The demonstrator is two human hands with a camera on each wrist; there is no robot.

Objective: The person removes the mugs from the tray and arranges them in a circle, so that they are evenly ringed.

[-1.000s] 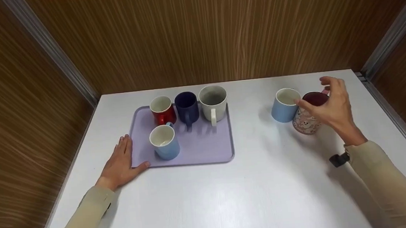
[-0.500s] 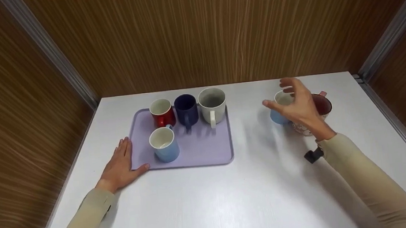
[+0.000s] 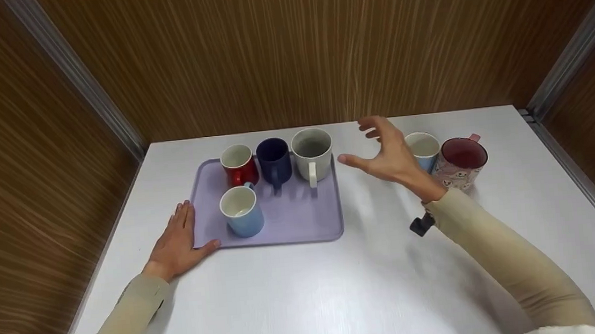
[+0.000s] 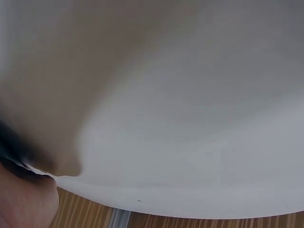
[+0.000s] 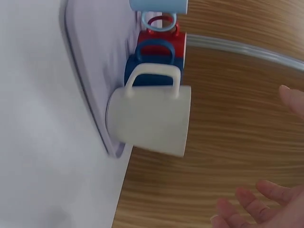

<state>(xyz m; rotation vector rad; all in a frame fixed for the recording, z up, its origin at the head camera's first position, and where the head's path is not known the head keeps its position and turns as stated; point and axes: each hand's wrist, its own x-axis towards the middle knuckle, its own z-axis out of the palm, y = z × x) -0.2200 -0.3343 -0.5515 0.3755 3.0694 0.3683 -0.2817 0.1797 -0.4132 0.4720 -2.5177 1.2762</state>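
The right hand [image 3: 388, 156] is hovering, fingers parted and bent, near the white mug [image 3: 322, 166] standing on the tray [image 3: 296, 218]; the left hand [image 3: 178, 247] is lying straight-fingered at the tray's left edge

Three views facing one table [image 3: 309, 300]
Head's looking down from above; right wrist's, nearer, sharing the tray [image 3: 294, 221]; left's facing tabletop.

Flat lilac tray [image 3: 297, 221], white mug [image 3: 312, 158] upright on its far right corner
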